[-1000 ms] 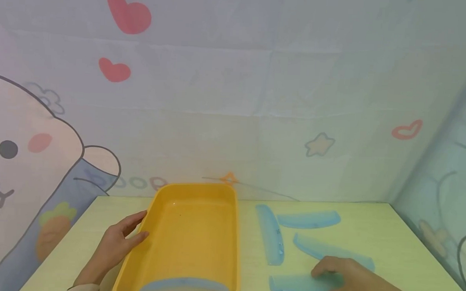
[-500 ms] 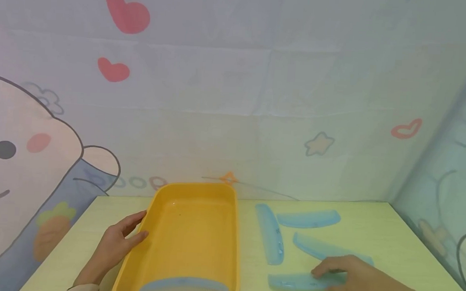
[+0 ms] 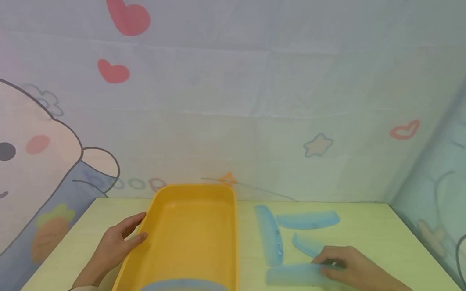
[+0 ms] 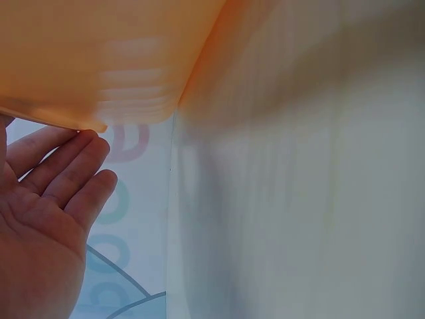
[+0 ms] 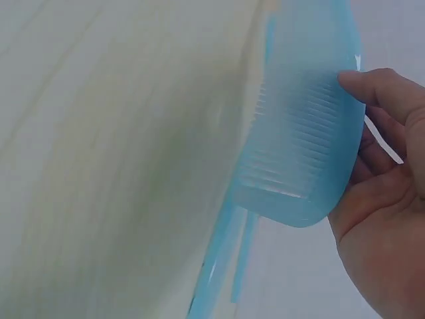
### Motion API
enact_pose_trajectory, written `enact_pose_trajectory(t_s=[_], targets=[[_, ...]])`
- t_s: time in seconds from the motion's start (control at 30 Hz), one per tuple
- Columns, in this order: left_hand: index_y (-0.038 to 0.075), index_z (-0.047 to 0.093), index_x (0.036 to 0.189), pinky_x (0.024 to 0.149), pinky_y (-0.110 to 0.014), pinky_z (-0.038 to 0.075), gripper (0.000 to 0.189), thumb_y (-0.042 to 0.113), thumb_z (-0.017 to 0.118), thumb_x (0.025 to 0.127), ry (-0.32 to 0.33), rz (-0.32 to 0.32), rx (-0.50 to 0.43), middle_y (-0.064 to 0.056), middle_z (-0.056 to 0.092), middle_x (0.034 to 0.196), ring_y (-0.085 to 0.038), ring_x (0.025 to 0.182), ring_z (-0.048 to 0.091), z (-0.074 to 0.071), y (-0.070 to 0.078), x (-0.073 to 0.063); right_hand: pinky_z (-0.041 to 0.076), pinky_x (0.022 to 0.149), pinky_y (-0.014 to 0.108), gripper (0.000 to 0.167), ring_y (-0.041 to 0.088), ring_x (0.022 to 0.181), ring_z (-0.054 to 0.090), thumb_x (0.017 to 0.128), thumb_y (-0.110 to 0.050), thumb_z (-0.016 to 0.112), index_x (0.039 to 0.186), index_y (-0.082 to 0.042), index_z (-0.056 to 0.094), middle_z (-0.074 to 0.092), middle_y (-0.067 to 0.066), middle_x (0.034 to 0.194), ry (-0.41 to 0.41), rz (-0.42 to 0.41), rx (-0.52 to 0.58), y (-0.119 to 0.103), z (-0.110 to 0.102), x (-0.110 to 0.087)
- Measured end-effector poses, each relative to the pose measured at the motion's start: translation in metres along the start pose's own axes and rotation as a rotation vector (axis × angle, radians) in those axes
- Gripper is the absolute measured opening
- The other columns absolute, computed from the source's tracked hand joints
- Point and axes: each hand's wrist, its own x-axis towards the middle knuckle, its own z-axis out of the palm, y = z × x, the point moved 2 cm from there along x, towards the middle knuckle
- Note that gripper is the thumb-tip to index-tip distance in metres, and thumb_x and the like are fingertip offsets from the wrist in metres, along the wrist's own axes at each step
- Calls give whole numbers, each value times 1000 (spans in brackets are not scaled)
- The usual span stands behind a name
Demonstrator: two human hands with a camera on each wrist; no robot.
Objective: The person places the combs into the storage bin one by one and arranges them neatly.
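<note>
My right hand (image 3: 351, 267) pinches a translucent blue comb (image 3: 289, 275) by its spine, thumb on one face and fingers behind. In the right wrist view the comb (image 5: 299, 133) is tilted up, its teeth towards the table. At the left side of a yellow tray (image 3: 196, 236), my left hand (image 3: 113, 247) holds the rim, thumb over the inside edge. The left wrist view shows the fingers (image 4: 80, 173) fairly straight under the rim. One blue comb (image 3: 186, 286) lies inside the tray at its near end.
Right of the tray, more blue combs lie on the pale yellow table: an upright one (image 3: 269, 235), a back one (image 3: 308, 219), and one (image 3: 304, 245) partly behind the right hand. A printed cloth (image 3: 218, 118) hangs behind the table.
The right hand has tilted the front comb up from the table and moved it slightly away from the near edge. The left hand and tray have stayed put.
</note>
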Motion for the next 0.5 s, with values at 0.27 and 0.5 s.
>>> enact_pose_trajectory(t_s=[0.27,0.5], targets=[[-5,51,154,109,-48,51,60,15,75,102,6,13,11,-27,50,156,-51,139,50,1,-3,0,61,90,26,20,9,112,69,106,-14,68,123,-19,78,75,-4,117,75,36,99,-24,-1,25],[-6,50,154,109,-54,49,61,14,75,102,4,7,5,-28,49,156,-52,139,50,0,-2,1,62,94,32,21,17,113,71,107,-14,67,125,-18,78,75,-1,124,112,31,155,-39,5,57]])
